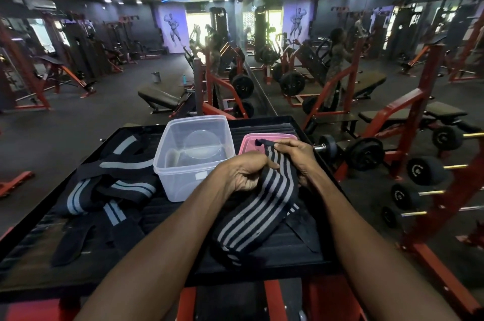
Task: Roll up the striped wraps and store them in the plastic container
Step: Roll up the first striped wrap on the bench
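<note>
My left hand [242, 172] and right hand [298, 155] both grip one striped wrap [258, 216] over the table [262, 265]. The plastic container [193, 158] stands open just left of them.

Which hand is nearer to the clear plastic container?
Left. The left hand is just beside the clear plastic container, gripping the striped wrap; the right hand is further right.
</note>
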{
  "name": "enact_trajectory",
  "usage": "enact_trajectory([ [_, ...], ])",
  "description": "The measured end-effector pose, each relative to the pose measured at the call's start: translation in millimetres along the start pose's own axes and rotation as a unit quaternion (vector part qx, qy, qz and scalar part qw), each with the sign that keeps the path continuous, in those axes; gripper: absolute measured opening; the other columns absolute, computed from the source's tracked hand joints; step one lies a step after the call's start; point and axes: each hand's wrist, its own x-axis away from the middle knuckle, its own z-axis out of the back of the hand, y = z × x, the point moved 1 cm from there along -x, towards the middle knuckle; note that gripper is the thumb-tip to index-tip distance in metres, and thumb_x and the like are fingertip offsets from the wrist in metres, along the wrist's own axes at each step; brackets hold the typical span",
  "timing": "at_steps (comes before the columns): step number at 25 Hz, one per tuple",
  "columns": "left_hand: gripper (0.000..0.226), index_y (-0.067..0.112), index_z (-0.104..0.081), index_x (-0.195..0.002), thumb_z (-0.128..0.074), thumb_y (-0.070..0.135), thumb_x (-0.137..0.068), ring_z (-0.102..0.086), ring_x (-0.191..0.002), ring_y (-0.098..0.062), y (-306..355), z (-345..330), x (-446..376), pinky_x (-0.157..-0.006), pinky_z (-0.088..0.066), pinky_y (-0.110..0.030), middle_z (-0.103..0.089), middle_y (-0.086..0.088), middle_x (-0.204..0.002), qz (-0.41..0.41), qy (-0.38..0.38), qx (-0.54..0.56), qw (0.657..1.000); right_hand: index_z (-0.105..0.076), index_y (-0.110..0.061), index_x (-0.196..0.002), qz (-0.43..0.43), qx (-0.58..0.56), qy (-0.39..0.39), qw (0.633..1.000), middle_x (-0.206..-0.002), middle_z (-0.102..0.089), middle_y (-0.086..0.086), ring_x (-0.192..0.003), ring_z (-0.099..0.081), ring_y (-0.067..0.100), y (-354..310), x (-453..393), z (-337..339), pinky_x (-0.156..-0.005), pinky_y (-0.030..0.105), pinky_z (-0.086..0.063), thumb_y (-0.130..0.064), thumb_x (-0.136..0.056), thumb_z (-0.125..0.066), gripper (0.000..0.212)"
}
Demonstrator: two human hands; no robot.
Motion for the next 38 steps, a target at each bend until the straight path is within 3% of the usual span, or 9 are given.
enact_trajectory([
  [2,0.018,0.000,-0.064,-0.104,-0.047,0.004,-0.100,-0.073,-0.067,-0.019,0,1,-8,-0.058,-0.060,-0.030,-0.075,-0.014,-0.082,-0.008,0.042,-0.028,0.999,-0.071,-0.008,-0.079,0.008,0.009,-0.008,1.000,-0.061,-0.072,-0.003,-0.056,-0.067,0.007,0,-2,-2,-0.058,0.019,-0.055,0.010,-0.084,-0.067,0.020],
  [4,0.022,0.004,-0.067,-0.111,-0.056,0.017,-0.098,-0.070,-0.081,-0.019,-1,3,-18,-0.068,-0.055,-0.030,-0.075,-0.013,-0.100,-0.046,0.108,-0.084,0.990,-0.072,-0.010,-0.077,0.014,0.014,-0.017,1.000,-0.063,-0.073,-0.001,-0.059,-0.067,0.010,2,-4,-2,-0.061,0.021,-0.056,0.011,-0.083,-0.067,0.022],
  [7,0.026,0.009,-0.073,-0.102,-0.063,0.032,-0.094,-0.071,-0.073,-0.012,-7,4,-29,-0.064,-0.053,-0.024,-0.077,-0.005,-0.089,-0.115,0.137,-0.028,0.983,-0.075,-0.007,-0.080,0.024,0.002,-0.026,0.999,-0.072,-0.076,0.005,-0.067,-0.072,0.014,2,-4,1,-0.070,0.025,-0.059,0.012,-0.082,-0.066,0.021],
  [10,0.035,0.006,-0.072,-0.106,-0.064,0.038,-0.093,-0.074,-0.094,-0.023,-9,7,-41,-0.089,-0.059,-0.041,-0.077,-0.011,-0.099,-0.145,0.175,0.002,0.974,-0.076,0.003,-0.090,0.013,-0.032,-0.020,0.999,-0.092,-0.076,0.019,-0.084,-0.072,0.026,3,-7,1,-0.086,0.036,-0.058,0.008,-0.081,-0.067,0.013],
  [12,0.032,0.005,-0.072,-0.105,-0.065,0.034,-0.093,-0.072,-0.099,-0.026,-10,9,-48,-0.093,-0.055,-0.045,-0.076,-0.014,-0.102,-0.155,0.203,0.003,0.967,-0.074,0.007,-0.096,0.000,-0.047,-0.016,0.999,-0.098,-0.074,0.024,-0.088,-0.072,0.030,5,-10,2,-0.088,0.038,-0.057,0.005,-0.083,-0.065,0.016],
  [19,0.007,0.018,-0.074,-0.095,-0.070,0.017,-0.088,-0.071,-0.097,-0.020,-10,15,-59,-0.096,-0.055,-0.039,-0.077,-0.003,-0.097,-0.232,0.232,0.003,0.945,-0.076,-0.009,-0.082,0.019,0.085,-0.028,0.996,-0.083,-0.076,0.010,-0.079,-0.068,0.021,4,-7,8,-0.080,0.034,-0.056,-0.004,-0.087,-0.070,0.009],
  [27,0.010,0.019,-0.073,-0.086,-0.070,0.010,-0.085,-0.068,-0.090,-0.014,-11,15,-58,-0.078,-0.051,-0.024,-0.074,-0.003,-0.094,-0.260,0.224,0.005,0.939,-0.079,-0.010,-0.070,-0.012,-0.015,-0.056,0.998,-0.080,-0.076,0.014,-0.078,-0.070,0.026,-4,-1,4,-0.084,0.037,-0.056,0.006,-0.087,-0.063,0.028],
  [31,0.009,0.019,-0.075,-0.091,-0.074,0.017,-0.082,-0.070,-0.095,-0.015,-13,16,-60,-0.085,-0.054,-0.027,-0.076,-0.003,-0.098,-0.245,0.220,0.007,0.944,-0.077,-0.009,-0.076,0.000,-0.012,-0.060,0.998,-0.080,-0.076,0.012,-0.078,-0.071,0.023,-5,2,3,-0.087,0.036,-0.057,0.010,-0.086,-0.063,0.027],
  [38,0.012,0.021,-0.074,-0.092,-0.072,0.011,-0.086,-0.068,-0.098,-0.015,-19,14,-57,-0.090,-0.053,-0.028,-0.074,0.002,-0.100,-0.248,0.226,-0.033,0.941,-0.069,-0.007,-0.081,-0.049,0.051,-0.058,0.996,-0.077,-0.072,0.012,-0.064,-0.067,0.018,-8,8,12,-0.061,0.029,-0.054,0.005,-0.084,-0.067,0.013],
])
